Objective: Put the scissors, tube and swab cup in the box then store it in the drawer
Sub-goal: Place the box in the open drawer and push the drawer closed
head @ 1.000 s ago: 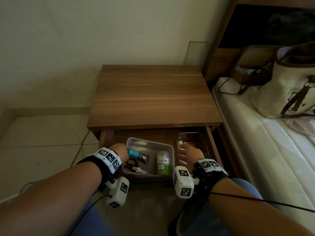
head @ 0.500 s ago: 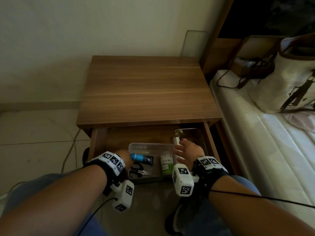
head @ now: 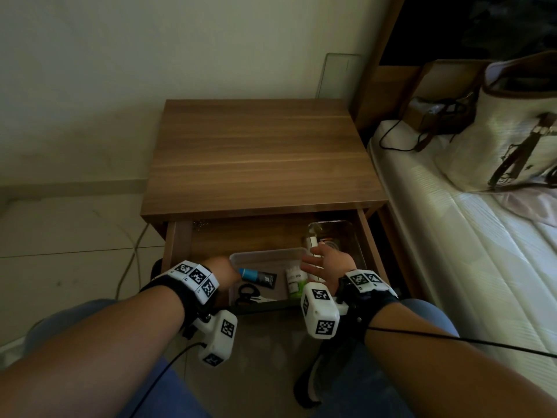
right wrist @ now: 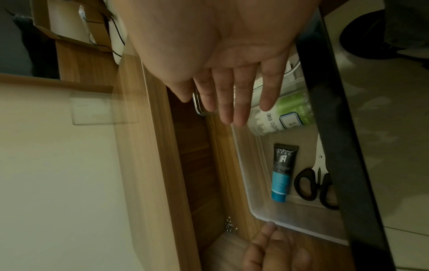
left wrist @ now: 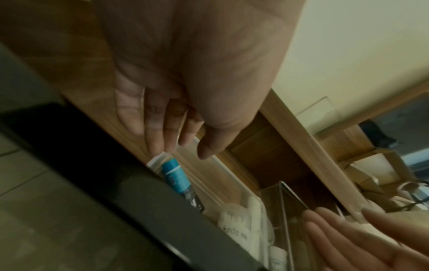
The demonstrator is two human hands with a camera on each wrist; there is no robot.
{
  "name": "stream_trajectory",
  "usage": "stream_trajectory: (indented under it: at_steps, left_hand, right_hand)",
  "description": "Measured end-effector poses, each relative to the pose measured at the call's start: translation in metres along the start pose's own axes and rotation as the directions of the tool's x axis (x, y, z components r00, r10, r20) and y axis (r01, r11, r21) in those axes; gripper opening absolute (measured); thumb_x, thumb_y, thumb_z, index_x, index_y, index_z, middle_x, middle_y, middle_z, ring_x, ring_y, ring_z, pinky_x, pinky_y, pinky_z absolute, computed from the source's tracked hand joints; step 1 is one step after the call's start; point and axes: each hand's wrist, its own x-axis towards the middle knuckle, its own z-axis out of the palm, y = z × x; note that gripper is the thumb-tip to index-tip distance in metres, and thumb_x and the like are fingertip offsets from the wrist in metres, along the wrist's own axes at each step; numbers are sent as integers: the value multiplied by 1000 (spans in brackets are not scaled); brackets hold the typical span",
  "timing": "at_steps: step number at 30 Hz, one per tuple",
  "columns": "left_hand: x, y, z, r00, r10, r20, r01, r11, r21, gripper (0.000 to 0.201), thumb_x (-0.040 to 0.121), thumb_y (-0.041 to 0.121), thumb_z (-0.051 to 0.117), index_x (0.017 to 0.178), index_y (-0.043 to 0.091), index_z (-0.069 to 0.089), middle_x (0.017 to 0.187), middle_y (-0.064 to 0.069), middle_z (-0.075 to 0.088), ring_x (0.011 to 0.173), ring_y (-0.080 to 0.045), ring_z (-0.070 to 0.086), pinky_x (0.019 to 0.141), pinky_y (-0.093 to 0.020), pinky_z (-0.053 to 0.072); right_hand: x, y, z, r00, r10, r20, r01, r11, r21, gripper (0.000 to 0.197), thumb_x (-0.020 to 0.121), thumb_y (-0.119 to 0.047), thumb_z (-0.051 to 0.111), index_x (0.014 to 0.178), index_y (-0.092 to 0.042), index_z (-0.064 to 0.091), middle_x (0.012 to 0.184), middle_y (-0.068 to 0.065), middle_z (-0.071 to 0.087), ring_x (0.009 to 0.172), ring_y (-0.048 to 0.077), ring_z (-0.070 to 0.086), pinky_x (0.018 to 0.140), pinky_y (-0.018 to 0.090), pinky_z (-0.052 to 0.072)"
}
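Both hands were held inside the open wooden drawer [head: 366, 233], the left hand [left wrist: 185, 77] and right hand [right wrist: 223, 47] flanking the translucent plastic box [right wrist: 253, 165], fingers straight and relaxed, gripping nothing. Inside lay the black-handled scissors [right wrist: 311, 185], blue-and-black tube [right wrist: 282, 173] and green-labelled swab cup [right wrist: 283, 115].

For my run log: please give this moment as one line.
box: in open drawer | inside: scissors, tube, swab cup | left hand: open, at box | right hand: open, at box
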Motion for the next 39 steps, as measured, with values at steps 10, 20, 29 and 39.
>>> stream_trajectory:
  at_steps: [10,20,29,39]
  left_hand:
    - [-40,8,1,950,-26,312,191,838,-511,31,96,39,45,111,12,51,61,-4,60,57,-21,72,49,-24,43]
    - [-58,3,-3,905,6,425,224,843,-489,37,98,45,40,91,12,55,112,-16,73,107,-29,69,84,-37,53]
    - [-55,5,-9,927,38,374,174,839,-515,43,98,49,36,96,10,55,115,-18,72,103,-28,68,82,-35,50]
    - [-41,2,-24,974,94,207,41,822,-568,36,100,40,38,92,11,59,115,-11,72,116,-24,64,72,-25,43]
  right_hand:
    - [-9,12,-3,999,47,24,-40,966,-255,32,94,-29,53,80,-1,55,74,17,62,81,32,62,97,52,49]
    - [-10,12,0,993,98,57,-65,904,-423,39,89,-40,56,84,-1,59,91,18,65,108,36,64,96,49,50]
    - [-12,13,2,984,148,100,-94,906,-412,44,96,-37,47,75,1,59,91,18,68,107,36,64,102,45,46]
    - [-3,12,12,992,87,87,-43,908,-417,37,94,-29,52,75,0,65,82,17,69,100,37,66,99,47,48]
